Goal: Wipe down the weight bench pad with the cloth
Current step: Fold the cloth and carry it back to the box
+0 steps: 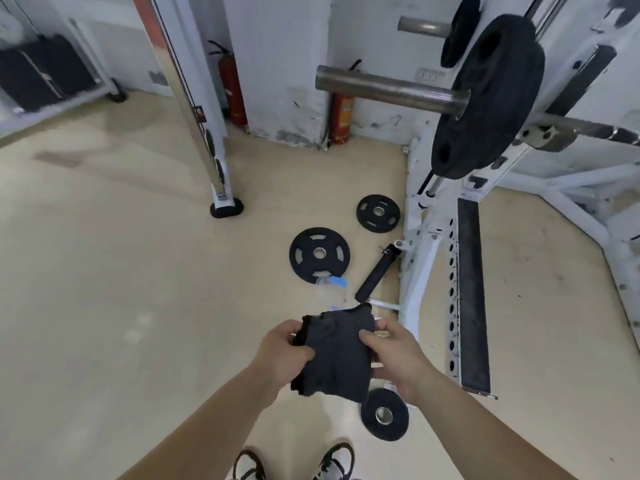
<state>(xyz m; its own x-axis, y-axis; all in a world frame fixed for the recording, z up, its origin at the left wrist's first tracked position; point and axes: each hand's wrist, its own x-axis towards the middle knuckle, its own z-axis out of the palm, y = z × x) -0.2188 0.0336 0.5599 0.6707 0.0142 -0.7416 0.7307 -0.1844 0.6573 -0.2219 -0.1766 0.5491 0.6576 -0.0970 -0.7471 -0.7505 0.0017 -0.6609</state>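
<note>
A dark grey cloth [334, 355] hangs bunched in front of me at waist height, above the floor. My left hand [282, 355] grips its left edge with curled fingers. My right hand [394, 358] grips its right side, thumb on top of the fabric. No bench pad is clearly in view; a black padded shape [41, 71] sits at the far upper left, blurred.
A white rack [420, 237] with a loaded barbell [485, 98] stands to the right. Three black weight plates [319, 253] [378, 213] [384, 414] and a black roller [377, 273] lie on the beige floor. A chrome post [194, 98] rises at the left; two red extinguishers [232, 88] stand by the wall.
</note>
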